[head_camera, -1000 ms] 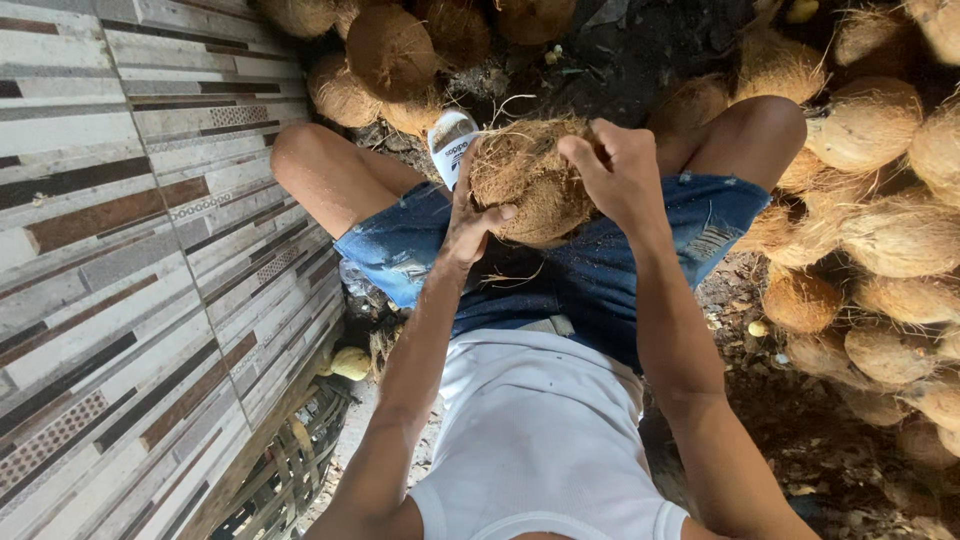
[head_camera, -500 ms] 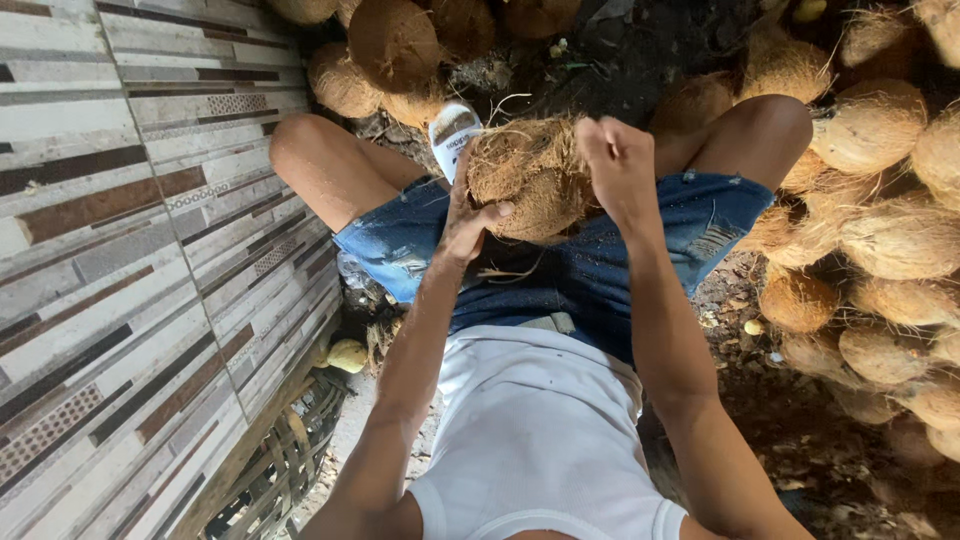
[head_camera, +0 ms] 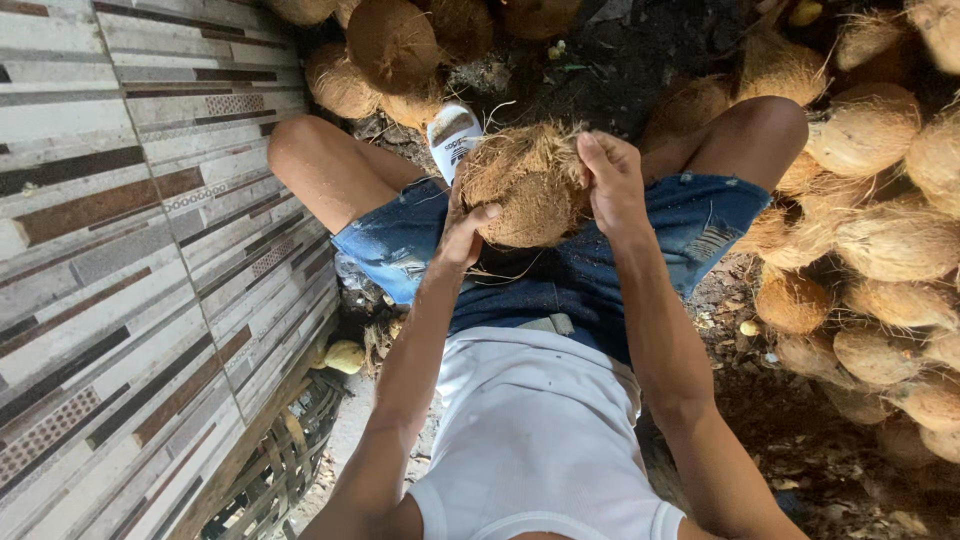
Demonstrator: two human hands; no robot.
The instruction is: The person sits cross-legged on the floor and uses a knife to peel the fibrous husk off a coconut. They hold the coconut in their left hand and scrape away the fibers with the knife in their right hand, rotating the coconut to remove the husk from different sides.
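- Head view: left hand is cupping the brown fibrous husked coconut from below, above the lap.
- Right hand is clamping its right side, fingers now lying flatter than a second ago.

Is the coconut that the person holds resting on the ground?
No, the coconut is lifted above the lap, with the left hand under its side and the right hand gripping its other side.
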